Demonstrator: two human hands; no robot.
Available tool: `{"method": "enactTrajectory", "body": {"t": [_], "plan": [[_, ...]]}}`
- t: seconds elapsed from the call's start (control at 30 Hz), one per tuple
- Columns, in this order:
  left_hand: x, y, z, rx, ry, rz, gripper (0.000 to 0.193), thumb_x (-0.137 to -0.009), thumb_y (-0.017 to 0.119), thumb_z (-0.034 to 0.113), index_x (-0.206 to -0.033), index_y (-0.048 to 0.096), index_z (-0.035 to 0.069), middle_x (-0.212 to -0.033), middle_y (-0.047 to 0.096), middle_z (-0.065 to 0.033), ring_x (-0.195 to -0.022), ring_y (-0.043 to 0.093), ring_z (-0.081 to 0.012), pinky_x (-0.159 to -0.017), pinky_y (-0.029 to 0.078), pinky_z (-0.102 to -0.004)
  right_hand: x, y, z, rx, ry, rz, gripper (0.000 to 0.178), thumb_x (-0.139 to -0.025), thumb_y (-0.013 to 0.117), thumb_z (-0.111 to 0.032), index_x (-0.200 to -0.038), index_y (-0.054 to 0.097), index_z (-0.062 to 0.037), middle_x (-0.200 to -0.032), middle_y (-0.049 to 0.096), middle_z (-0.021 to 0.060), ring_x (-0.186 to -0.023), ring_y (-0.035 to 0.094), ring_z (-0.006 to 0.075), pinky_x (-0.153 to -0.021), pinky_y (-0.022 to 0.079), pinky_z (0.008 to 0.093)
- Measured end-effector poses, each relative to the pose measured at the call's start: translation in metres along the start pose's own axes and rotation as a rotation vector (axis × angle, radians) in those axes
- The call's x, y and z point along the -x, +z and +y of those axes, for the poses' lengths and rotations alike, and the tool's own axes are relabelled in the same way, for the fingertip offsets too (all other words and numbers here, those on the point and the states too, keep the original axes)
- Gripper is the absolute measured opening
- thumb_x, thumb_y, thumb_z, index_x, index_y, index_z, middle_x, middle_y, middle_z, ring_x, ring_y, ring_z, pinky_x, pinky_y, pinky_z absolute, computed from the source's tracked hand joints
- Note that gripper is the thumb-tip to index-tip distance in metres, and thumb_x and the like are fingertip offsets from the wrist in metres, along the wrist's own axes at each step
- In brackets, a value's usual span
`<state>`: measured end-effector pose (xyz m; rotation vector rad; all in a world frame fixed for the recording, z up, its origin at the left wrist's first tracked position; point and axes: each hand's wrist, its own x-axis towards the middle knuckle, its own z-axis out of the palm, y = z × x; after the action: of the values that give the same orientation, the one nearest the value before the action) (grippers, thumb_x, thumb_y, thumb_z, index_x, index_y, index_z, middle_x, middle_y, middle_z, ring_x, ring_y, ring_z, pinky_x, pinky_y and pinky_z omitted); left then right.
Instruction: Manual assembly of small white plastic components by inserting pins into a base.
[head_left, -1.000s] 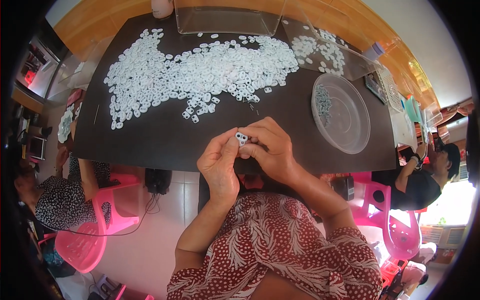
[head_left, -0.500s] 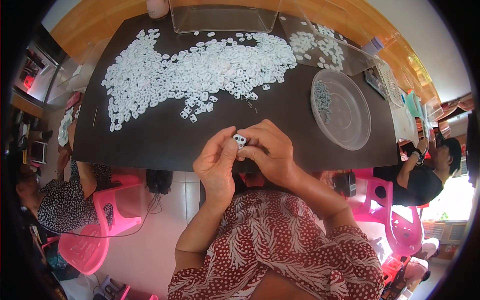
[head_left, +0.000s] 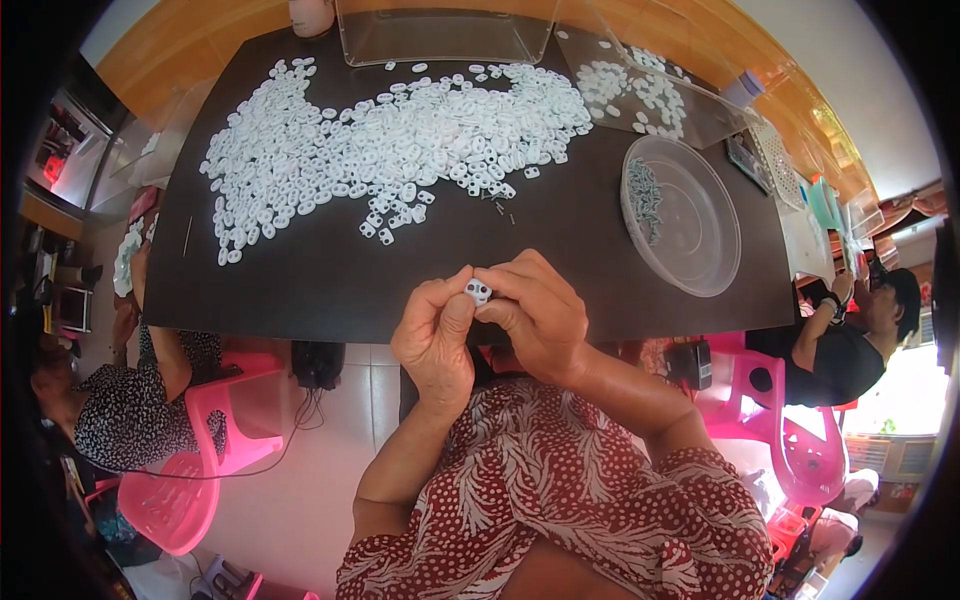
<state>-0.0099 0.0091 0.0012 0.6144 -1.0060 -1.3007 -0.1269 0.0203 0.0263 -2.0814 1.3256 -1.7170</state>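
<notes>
Nearer me than the white pile, my left hand and right hand pinch one small holed piece; the next move likely needs steady fingering.

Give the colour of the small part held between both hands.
The small part is white with dark round spots, best seen in the head view.
</notes>
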Motion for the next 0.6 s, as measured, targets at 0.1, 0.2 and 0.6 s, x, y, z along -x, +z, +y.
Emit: {"method": "enactTrajectory", "body": {"t": [0.1, 0.2, 0.6], "plan": [[0.0002, 0.0006, 0.0004, -0.033, 0.02, 0.016, 0.02, -0.089, 0.061, 0.01, -0.103, 0.062, -0.004, -0.088, 0.057, -0.0006, -0.078, 0.049, -0.0059, -0.074, 0.04, -0.0189, 0.0014, 0.0012, -0.0013, 0.002, 0.008, 0.007, 0.03, -0.067, 0.067, 0.006, -0.096, 0.062, 0.0055, -0.084, 0.061, 0.0123, -0.066, 0.053, 0.0217, -0.055, 0.044, 0.0298], [-0.0003, -0.0019, 0.0002, -0.044, 0.015, 0.02, 0.021, -0.089, 0.061, 0.011, -0.104, 0.062, -0.004, -0.088, 0.057, -0.0005, -0.078, 0.049, -0.0059, -0.073, 0.04, -0.019, 0.0034, 0.0028, -0.0029, 0.005, 0.061, -0.022, 0.032, -0.07, 0.068, 0.005, -0.101, 0.063, 0.0057, -0.087, 0.063, 0.0139, -0.07, 0.056, 0.0224, -0.058, 0.045, 0.0286], [0.0058, 0.006, 0.0002, -0.03, 0.021, 0.076, 0.02, -0.091, 0.06, 0.015, -0.101, 0.061, -0.002, -0.085, 0.053, 0.0021, -0.075, 0.044, -0.0043, -0.07, 0.037, -0.0183, 0.0076, 0.0103, -0.0011, 0.071, -0.008, 0.024, 0.026, -0.073, 0.064, 0.004, -0.099, 0.061, 0.0051, -0.087, 0.061, 0.0156, -0.069, 0.055, 0.0248, -0.058, 0.045, 0.0308]]}}
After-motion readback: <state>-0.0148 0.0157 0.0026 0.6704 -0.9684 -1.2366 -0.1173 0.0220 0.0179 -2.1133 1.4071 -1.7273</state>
